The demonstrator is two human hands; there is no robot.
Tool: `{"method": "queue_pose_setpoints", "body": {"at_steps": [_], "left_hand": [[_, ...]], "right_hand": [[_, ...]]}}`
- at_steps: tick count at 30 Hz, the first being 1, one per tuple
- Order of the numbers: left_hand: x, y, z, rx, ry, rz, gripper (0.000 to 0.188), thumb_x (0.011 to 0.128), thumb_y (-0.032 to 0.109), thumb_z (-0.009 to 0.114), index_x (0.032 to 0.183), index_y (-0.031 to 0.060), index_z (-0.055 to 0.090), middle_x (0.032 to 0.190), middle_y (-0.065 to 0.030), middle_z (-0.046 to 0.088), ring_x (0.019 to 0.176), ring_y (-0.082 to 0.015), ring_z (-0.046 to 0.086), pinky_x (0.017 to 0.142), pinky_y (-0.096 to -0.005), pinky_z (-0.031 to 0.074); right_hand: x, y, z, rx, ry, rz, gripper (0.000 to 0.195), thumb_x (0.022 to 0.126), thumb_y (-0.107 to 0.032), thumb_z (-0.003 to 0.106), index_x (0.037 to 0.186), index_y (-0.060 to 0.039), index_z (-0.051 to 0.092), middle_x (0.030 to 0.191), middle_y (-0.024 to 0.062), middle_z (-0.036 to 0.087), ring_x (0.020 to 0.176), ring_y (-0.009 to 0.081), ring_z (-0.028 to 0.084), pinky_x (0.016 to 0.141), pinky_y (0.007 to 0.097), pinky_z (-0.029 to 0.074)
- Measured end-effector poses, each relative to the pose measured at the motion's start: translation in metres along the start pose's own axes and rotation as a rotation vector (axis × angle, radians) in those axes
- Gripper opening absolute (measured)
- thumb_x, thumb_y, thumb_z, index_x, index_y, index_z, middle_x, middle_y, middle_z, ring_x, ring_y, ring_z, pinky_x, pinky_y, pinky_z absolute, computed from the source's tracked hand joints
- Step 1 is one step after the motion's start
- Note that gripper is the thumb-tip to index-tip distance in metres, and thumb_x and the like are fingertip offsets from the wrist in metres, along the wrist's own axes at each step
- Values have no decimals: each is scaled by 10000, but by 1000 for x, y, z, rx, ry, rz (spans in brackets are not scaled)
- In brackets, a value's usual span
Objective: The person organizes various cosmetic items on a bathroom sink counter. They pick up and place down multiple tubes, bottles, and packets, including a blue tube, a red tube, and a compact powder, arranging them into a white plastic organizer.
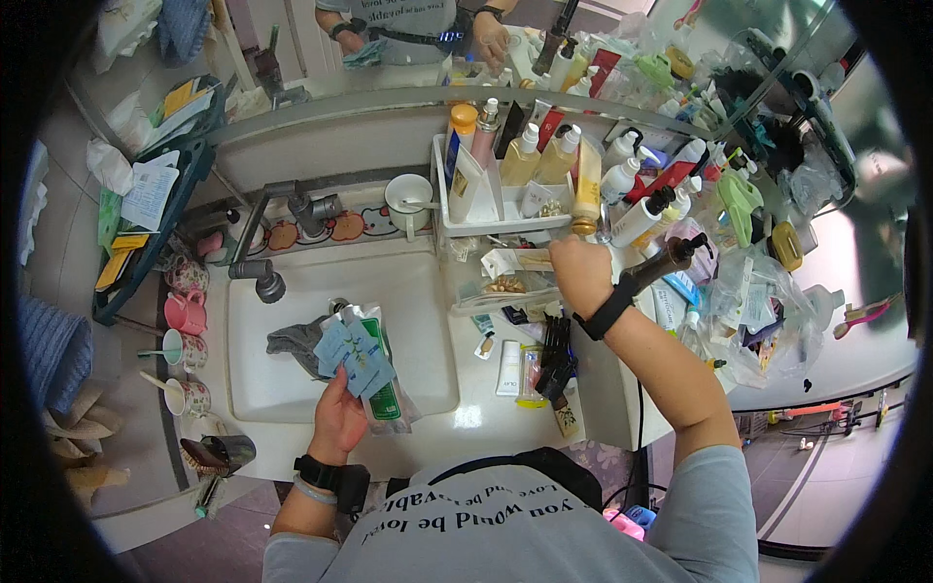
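Over the sink basin [430, 342], my left hand [337, 419] grips several light-blue sachets [356, 357], fanned out. A clear and green plastic packet [383, 397] lies just behind them; whether the hand holds it too is unclear. Beyond, a grey cloth [295, 346] rests in the basin. My right hand [581, 273] is at the right end of the clear drawer [474, 297], below a gold-capped yellow tube [587, 178]. Its fingers are curled and their tips hidden, so any grip cannot be made out. A brown pump bottle [660, 264] stands beside that wrist.
A white organizer [503, 224] holds bottles and tubes. Left of it are a white mug [408, 200] and a grey faucet [266, 284]. Several cups [186, 313] line the basin's left side. Crowded bottles and plastic bags [773, 299] fill the right, and a mirror [408, 51] runs behind.
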State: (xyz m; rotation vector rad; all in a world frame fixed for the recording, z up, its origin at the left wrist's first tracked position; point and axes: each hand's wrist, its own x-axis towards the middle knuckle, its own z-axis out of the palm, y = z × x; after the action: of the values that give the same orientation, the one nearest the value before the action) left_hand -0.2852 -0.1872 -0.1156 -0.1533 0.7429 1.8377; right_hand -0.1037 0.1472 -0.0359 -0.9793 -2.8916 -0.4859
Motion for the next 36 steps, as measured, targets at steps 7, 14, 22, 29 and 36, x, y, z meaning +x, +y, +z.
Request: {"method": "queue_pose_setpoints", "body": {"at_steps": [7, 14, 22, 29, 36], "left_hand": [[-4, 4, -6, -29, -9, 10, 407, 979, 299, 405, 1316, 72, 410, 1287, -85, 508, 1190, -248, 476, 1034, -414, 356], [-6, 6, -9, -26, -11, 14, 396, 975, 303, 413, 1303, 81, 424, 1273, -87, 520, 1183, -252, 482, 1030, -428, 360], [-8, 4, -9, -4, 7, 18, 398, 981, 299, 400, 1322, 93, 399, 1288, -77, 506, 1183, -245, 480, 1033, -427, 361], [-10, 5, -13, -10, -12, 42, 391, 975, 271, 428, 1323, 93, 404, 1311, -65, 484, 1214, -233, 449, 1055, -400, 336], [-7, 7, -8, -25, 6, 12, 373, 975, 252, 427, 1310, 87, 415, 1298, -64, 493, 1207, -228, 454, 1052, -395, 338]], "right_hand": [[-15, 17, -18, -66, 10, 84, 87, 732, -77, 585, 688, -110, 652, 671, 95, 648, 612, 244, 662, 494, 344, 514], [-39, 36, -14, -120, -70, 79, 128, 731, -82, 578, 659, -100, 682, 667, 104, 655, 621, 253, 667, 495, 349, 517], [-42, 21, -8, -109, -64, 60, 106, 703, -85, 600, 660, -119, 690, 664, 87, 655, 617, 238, 665, 484, 331, 502], [-2, -4, 48, 86, 4, 57, 136, 757, -104, 562, 718, -107, 692, 699, 94, 662, 658, 257, 671, 518, 369, 514], [25, -5, 79, 353, -99, 70, 124, 792, -102, 549, 883, -39, 605, 925, 170, 618, 775, 329, 647, 643, 425, 528]]}}
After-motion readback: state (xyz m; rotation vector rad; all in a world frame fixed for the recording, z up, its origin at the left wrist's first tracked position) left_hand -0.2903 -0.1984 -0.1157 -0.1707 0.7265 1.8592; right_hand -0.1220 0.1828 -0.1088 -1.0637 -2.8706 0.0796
